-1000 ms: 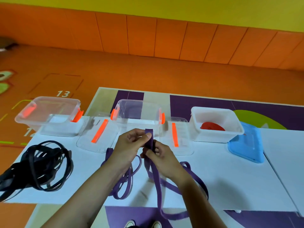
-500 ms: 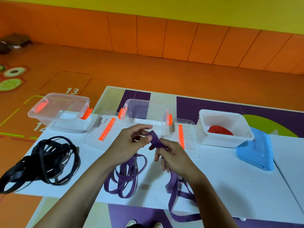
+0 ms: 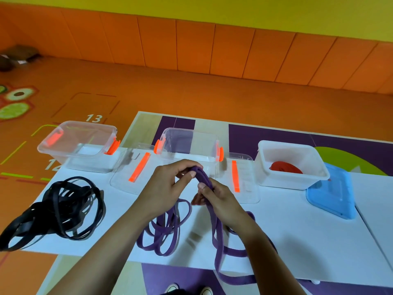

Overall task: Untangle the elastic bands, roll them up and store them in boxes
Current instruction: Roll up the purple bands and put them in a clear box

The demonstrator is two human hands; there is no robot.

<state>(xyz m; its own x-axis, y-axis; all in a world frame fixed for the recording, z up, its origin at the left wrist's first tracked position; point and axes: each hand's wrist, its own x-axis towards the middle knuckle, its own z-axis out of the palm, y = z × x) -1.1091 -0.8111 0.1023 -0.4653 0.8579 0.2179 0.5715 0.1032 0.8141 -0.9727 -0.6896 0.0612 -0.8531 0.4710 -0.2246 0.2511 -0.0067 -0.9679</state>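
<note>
**Status of task: one band stored, one in work, one bundle untouched.**

1. On the white table (image 3: 297, 231), the black bands (image 3: 57, 211) lie at your far left as a loose tangle of overlapping loops, one end trailing past the table edge. Judge this bundle as not yet started.
2. The purple band (image 3: 204, 177) is in work. Several loops lie slack on the table below your left forearm, and a long strand runs under your right wrist and hangs over the near edge. No roll is formed, so sorting out the strands comes before rolling.
3. Three boxes stand in a row along the far side. The left clear box (image 3: 78, 145) and the middle clear box (image 3: 189, 143) look empty; their clear lids (image 3: 131, 171) lie beside them.
4. The white box (image 3: 291, 165) holds a rolled red band (image 3: 285, 167). Its blue lid (image 3: 331, 190) lies off, to its right. Treat this band as stored but not closed.

**Position of hands**

- Your left hand (image 3: 168, 186) pinches the top of the raised purple fold between thumb and fingertips, directly in front of the middle clear box.
- Your right hand (image 3: 219, 199) has its fingers curled round the gathered strands just below that fold.
- The two hands are close together with the short arch of band between them; the black bands are well apart from both.
</note>
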